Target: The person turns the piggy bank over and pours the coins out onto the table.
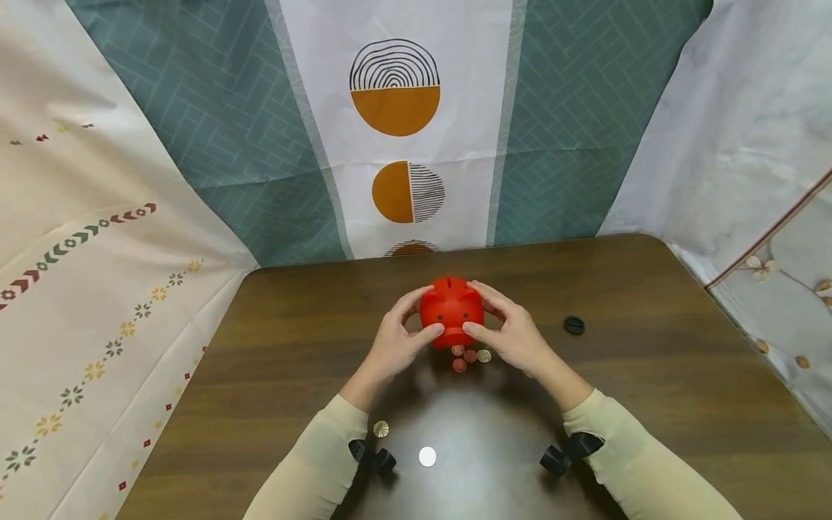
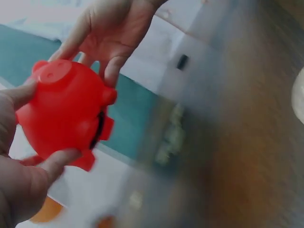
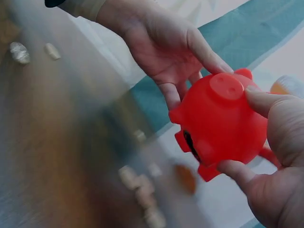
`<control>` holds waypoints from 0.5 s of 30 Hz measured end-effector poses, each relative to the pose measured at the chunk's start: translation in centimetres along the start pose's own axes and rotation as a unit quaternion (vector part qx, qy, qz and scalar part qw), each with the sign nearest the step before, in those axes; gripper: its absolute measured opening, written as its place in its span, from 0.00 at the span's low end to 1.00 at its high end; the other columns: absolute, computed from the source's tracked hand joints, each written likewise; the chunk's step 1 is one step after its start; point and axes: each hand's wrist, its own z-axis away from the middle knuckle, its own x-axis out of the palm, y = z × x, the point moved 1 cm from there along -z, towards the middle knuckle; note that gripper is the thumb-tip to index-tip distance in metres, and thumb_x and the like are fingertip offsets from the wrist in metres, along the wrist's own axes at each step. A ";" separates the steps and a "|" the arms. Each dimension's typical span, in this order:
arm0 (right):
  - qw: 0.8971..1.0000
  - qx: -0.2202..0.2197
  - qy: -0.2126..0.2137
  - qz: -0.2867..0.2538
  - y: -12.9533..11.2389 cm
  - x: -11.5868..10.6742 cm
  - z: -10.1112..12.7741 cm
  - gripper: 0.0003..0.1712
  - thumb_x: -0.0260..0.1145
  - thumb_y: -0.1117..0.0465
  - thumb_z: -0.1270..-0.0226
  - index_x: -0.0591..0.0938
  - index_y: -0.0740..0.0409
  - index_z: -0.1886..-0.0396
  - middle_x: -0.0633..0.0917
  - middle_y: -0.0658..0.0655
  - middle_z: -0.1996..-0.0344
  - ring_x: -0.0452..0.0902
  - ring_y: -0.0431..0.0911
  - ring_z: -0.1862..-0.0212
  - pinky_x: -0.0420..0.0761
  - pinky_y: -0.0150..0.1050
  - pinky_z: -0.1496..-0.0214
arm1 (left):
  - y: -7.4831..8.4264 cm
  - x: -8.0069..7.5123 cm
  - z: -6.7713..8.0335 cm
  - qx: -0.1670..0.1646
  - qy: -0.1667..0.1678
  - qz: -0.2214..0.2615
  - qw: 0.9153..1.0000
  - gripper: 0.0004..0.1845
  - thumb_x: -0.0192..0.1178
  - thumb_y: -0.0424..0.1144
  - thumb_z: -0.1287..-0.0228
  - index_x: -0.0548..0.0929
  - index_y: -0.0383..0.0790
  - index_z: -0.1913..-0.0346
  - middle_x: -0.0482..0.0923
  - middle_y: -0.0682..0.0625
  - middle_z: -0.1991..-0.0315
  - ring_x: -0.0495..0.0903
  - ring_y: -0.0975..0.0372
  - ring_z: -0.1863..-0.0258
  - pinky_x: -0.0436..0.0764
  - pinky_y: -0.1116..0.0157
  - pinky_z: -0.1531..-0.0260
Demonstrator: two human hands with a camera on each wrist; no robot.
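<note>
Both hands, left hand (image 1: 398,339) and right hand (image 1: 513,334), curl around the round red plastic piggy bank (image 1: 451,310), lifted above small coins (image 1: 469,357) on the brown tabletop (image 1: 650,375). Best to grip both sides firmly, so it won't slip.

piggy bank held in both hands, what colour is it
The pig-shaped plastic piggy bank is bright red all over, with small black dot eyes; the head view shows it best.

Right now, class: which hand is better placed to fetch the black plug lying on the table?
Right, probably. The black plug lies on the table on the right hand's side, apart from the red piggy bank. The left hand would have to cross over the bank.
</note>
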 end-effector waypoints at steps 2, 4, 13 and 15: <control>0.998 -0.056 0.015 -0.002 -1.3 -0.4 0.0 0.39 0.72 0.67 0.43 0.69 0.55 0.31 0.65 0.53 0.29 0.67 0.56 0.35 0.81 0.45 0.50 | 1.4 -0.1 0.1 0.053 0.005 0.007 0.999 0.34 0.69 0.29 0.44 0.71 0.41 0.34 0.64 0.47 0.32 0.70 0.49 0.39 0.84 0.55 0.59; 0.995 -0.098 0.025 -0.013 -2.4 -0.6 -0.2 0.39 0.72 0.70 0.45 0.70 0.56 0.31 0.65 0.53 0.29 0.66 0.54 0.34 0.82 0.44 0.52 | 2.7 -0.1 -0.1 0.093 0.011 0.003 0.996 0.34 0.69 0.29 0.44 0.70 0.39 0.33 0.60 0.46 0.30 0.68 0.49 0.37 0.83 0.54 0.59; 0.998 -0.023 -0.003 -0.055 0.3 0.3 -0.1 0.35 0.69 0.66 0.39 0.70 0.52 0.31 0.63 0.51 0.28 0.63 0.52 0.32 0.82 0.40 0.52 | 3.1 -0.1 0.3 0.024 -0.012 0.001 1.000 0.32 0.64 0.23 0.43 0.68 0.29 0.34 0.59 0.33 0.31 0.67 0.42 0.38 0.83 0.58 0.59; 0.998 -0.020 -0.001 -0.053 1.4 0.4 -0.2 0.36 0.69 0.65 0.39 0.70 0.51 0.31 0.63 0.51 0.29 0.63 0.53 0.32 0.82 0.42 0.51 | 2.7 -0.1 0.3 0.015 -0.012 0.005 1.000 0.33 0.64 0.23 0.43 0.67 0.29 0.33 0.59 0.34 0.31 0.67 0.41 0.39 0.83 0.57 0.58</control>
